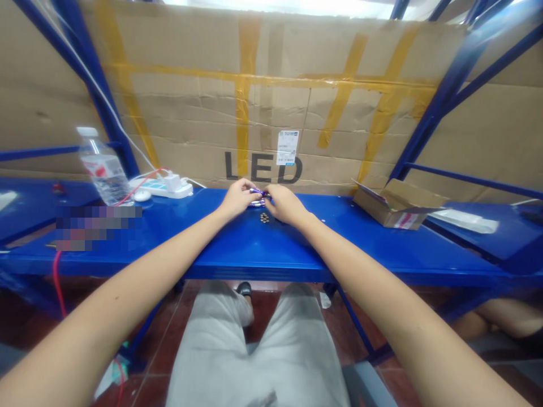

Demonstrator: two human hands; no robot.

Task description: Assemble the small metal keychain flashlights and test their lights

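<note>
Our left hand [238, 198] and right hand [285, 204] meet at the fingertips, pinching a small shiny purple piece [258, 195] between them, apparently to steady it; its exact form is hidden. Just below lies a small cluster of metal rings [265, 218], within easy reach on the blue surface [339, 249]. Farther off we see a water bottle [104, 167], a power strip [163, 186], an open carton [396, 203], and cardboard printed "LED" [263, 169].

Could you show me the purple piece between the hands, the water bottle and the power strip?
purple piece [258, 193]: head view, on its shiny top.
water bottle [109, 185]: head view, on its clear body.
power strip [159, 188]: head view, on its top face.
</note>
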